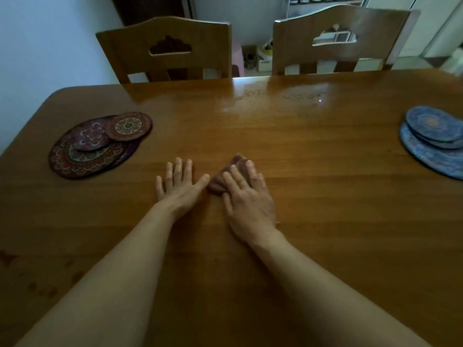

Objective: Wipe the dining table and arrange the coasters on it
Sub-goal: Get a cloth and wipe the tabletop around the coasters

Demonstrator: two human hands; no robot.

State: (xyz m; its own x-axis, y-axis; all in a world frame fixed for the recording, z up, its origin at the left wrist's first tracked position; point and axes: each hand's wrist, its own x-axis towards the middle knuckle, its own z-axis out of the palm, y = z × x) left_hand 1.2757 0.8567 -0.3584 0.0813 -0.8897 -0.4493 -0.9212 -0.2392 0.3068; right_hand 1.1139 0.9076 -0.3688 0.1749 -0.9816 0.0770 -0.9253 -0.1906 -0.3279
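Two wooden chairs [172,50], pink stool [236,57]

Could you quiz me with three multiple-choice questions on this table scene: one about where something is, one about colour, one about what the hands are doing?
1. Where does the pile of red coasters lie?
A. at the table's left end
B. on a chair
C. under the cloth

2. What colour are the coasters at the right end?
A. green
B. blue
C. white

3. What is the right hand doing?
A. lifting a coaster
B. gripping a chair
C. pressing flat on the cloth

Answers:
1 A, the red pile sits on the table left of the left hand.
2 B, their patterned tops are blue.
3 C, its fingers are spread over the brownish cloth, while the left hand lies flat on bare wood.
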